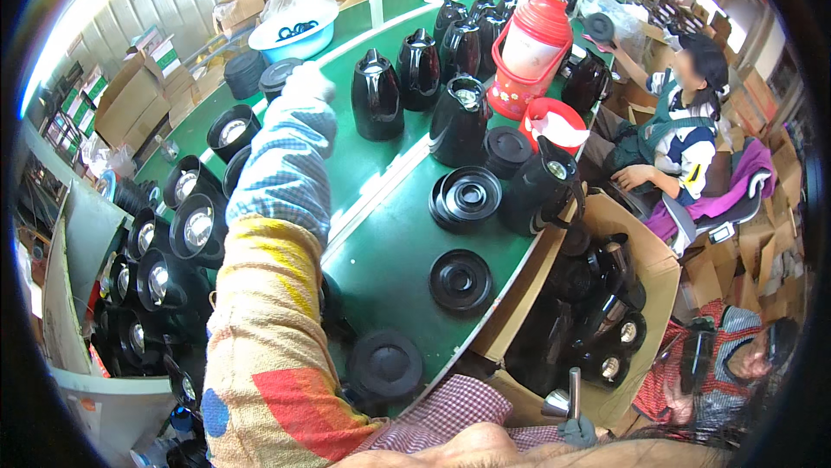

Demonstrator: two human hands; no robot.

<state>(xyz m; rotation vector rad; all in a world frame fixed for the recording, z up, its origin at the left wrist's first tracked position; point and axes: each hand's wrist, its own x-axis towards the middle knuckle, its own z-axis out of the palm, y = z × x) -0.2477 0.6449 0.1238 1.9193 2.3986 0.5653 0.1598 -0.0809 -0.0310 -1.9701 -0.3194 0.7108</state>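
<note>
My left arm, in a patterned sleeve and a checked cuff, stretches far across the green bench. My left hand (310,85), pale and washed out by light, is at the edge of stacked black round lids (279,75); its fingers do not show clearly. Low in the view, my right hand (578,433) in a grey glove is closed round a shiny metal rod (575,388), beside a metal cone-shaped piece (557,402). Black jugs (377,96) stand upright to the right of my left forearm. Nearer are a black lid (460,280) and a larger black disc (384,364).
Black cups (198,224) with shiny centres crowd the left. A red flask (530,52) stands beyond the jugs. A carton (651,295) of black jugs adjoins the bench's right edge. A seated co-worker (671,122) holds a black disc; another person (727,355) is lower right.
</note>
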